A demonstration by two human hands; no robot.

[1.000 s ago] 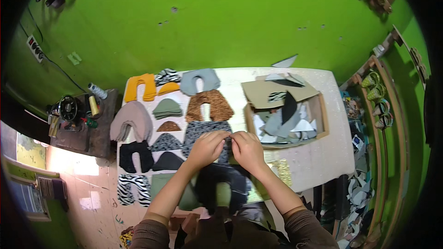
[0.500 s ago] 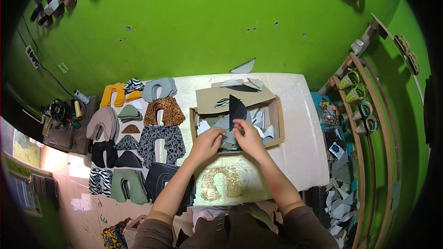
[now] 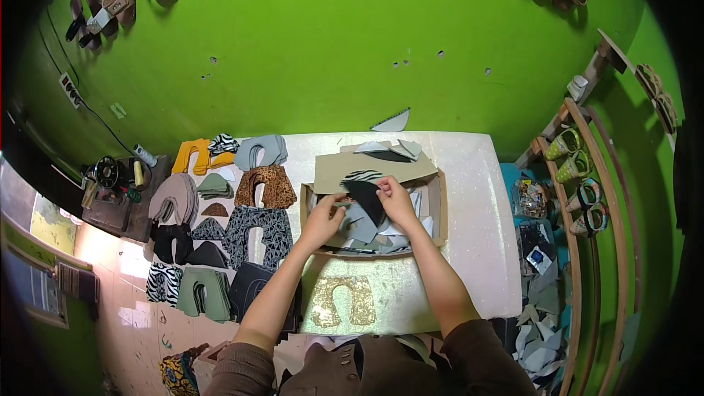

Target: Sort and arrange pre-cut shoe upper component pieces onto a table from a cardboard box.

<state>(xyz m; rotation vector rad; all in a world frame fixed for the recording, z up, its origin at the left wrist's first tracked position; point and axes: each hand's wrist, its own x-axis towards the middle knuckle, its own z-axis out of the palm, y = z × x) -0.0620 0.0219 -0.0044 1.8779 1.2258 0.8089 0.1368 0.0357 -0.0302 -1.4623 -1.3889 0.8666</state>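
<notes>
While facing a bright green wall (image 3: 308, 44), works over a pale, glittery table (image 3: 477, 242). Just past the table's right edge, has a tall wooden rack (image 3: 576, 249). Straight ahead on the table, has an open cardboard box (image 3: 442, 213) crowded with grey and white scraps (image 3: 361, 229), with a tan flap or sheet (image 3: 331, 171), cannot tell which, across its far side. To the left of the box, has U-shaped and half-round pieces in rows, with a dark patterned stack (image 3: 236, 232) and, beyond it, a brown spotted stack (image 3: 283, 191). On the near side of the box, has a gold glittery U-shape (image 3: 323, 303) lying flat. Holds the left hand (image 3: 323, 221) over the left part of the box, fingers curled and narrow; cannot tell whether gripping anything. With the right hand (image 3: 398, 205) narrowed to a pinch, grips a black curved piece (image 3: 365, 202) by its upper right edge, over the scraps in the box. Just beyond this piece, has a small zebra-striped scrap (image 3: 364, 175).
</notes>
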